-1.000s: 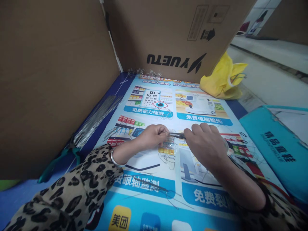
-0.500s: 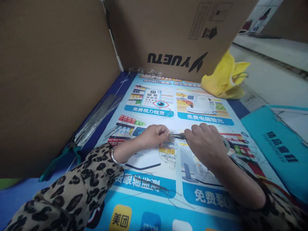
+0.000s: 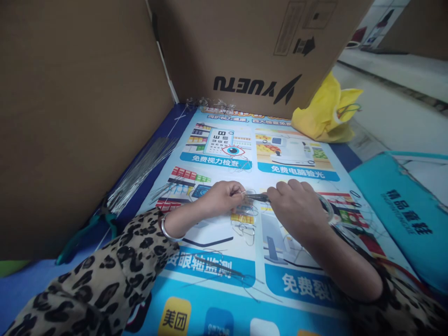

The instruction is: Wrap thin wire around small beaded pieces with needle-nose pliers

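Makeshift workshop, pliers (image 3: 258, 198), wire bundle (image 3: 138, 176), cardboard (image 3: 252, 51)

The right hand (image 3: 296, 210) has edged slightly toward nine o'clock; more of its bangle (image 3: 329, 209) shows, at three o'clock.

- Left sleeve (image 3: 105, 275): tan cloth with big dark spots, like a leopard.
- Right sleeve (image 3: 402, 298): the same spotty cloth, dark at the edge.
- Left hand (image 3: 226, 198): bare, with 1 shiny silver bangle (image 3: 168, 233) behind it.
- Right hand (image 3: 297, 207): bare, with 1 pale, round band (image 3: 329, 208) behind it.
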### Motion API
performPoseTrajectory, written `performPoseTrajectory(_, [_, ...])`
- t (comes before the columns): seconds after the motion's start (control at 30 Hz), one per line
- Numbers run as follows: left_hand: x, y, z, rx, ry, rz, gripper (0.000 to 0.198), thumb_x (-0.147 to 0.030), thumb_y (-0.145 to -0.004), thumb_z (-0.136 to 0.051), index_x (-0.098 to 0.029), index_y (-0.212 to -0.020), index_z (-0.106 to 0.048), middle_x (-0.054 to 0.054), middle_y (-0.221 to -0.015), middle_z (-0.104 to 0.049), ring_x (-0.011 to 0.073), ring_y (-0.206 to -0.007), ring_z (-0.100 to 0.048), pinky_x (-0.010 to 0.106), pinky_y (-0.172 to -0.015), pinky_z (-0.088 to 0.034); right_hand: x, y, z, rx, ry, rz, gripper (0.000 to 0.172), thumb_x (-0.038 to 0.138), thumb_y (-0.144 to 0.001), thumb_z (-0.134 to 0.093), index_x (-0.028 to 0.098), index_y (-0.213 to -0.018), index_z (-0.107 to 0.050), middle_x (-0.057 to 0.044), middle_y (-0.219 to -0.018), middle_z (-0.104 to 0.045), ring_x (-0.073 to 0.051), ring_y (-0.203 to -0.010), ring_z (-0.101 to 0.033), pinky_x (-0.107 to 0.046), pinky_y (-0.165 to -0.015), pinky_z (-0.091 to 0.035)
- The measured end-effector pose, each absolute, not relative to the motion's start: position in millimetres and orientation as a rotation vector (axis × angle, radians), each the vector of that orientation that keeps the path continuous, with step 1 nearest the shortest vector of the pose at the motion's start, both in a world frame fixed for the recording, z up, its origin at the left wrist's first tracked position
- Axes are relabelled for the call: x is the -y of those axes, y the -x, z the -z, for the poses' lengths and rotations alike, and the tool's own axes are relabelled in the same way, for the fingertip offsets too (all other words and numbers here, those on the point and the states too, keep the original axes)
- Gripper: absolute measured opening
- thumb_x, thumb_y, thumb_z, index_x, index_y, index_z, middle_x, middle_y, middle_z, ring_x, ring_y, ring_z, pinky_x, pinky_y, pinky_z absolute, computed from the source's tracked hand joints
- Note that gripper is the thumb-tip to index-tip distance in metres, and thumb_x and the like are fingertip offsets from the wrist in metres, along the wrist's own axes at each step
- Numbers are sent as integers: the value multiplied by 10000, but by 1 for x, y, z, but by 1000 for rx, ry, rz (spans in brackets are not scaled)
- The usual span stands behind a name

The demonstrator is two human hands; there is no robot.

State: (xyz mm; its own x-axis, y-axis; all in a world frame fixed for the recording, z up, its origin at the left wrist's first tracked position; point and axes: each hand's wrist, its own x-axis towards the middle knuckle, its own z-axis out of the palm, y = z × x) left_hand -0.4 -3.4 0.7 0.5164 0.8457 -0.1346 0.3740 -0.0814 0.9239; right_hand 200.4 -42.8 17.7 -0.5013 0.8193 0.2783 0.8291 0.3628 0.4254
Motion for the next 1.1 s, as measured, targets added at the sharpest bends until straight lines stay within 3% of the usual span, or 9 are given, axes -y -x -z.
performPoseTrajectory(0.37, [3,-1,6,-1004,-1592,-650,100,-261,-777,-503,-171,-753,-538,-48,-594,-540,74,-491,-545,200,-522,-392,42,-201,-15,2511,1572,878,127,146,-828,-479,192,-737,-556,-64,-699,-533,-214,-723,-392,-332,-638,-163])
performPoseTrajectory(1.1, [5,-5,10,-1048,-1522,-655,28,-180,-722,-512,-169,-708,-535,-34,-505,-587,92,-475,-572,190,-494,-404,41,-201,-12,2523,1616,829,116,160,-831,-480,196,-746,-550,-61,-707,-540,-216,-720,-405,-333,-643,-171])
